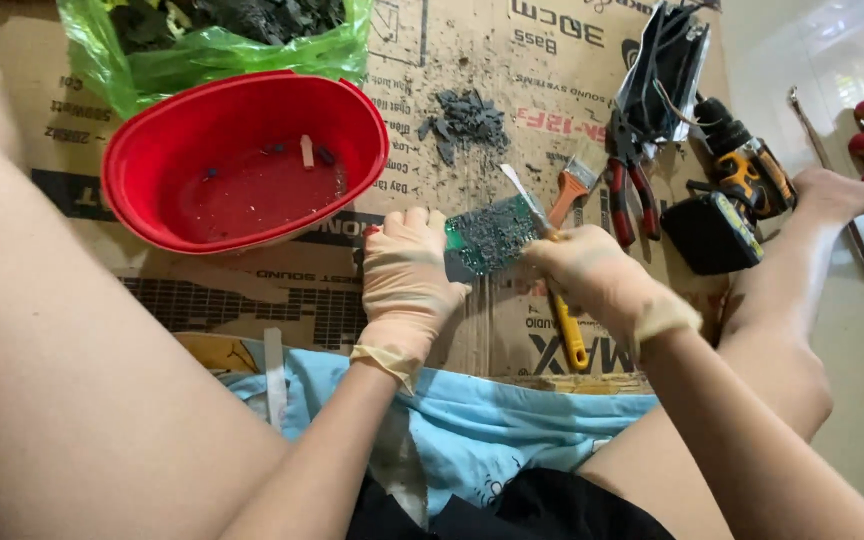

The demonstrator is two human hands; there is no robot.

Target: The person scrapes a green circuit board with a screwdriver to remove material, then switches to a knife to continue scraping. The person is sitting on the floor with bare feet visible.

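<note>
Shown are two gloved hands (left (pixel 407 280), right (pixel 592 272)), one green circuit board (pixel 487 238), one red basin (pixel 242 160), one green plastic bag (pixel 202 45), one paintbrush (pixel 572 185), one pair of red-handled pliers (pixel 627 185), and one cordless drill (pixel 732 195).

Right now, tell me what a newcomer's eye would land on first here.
First, the bright red bowl at upper left on the cardboard. At centre, the gloved left hand grips a green circuit board while the gloved right hand works a thin tool on it. A cordless drill lies at right.
</note>
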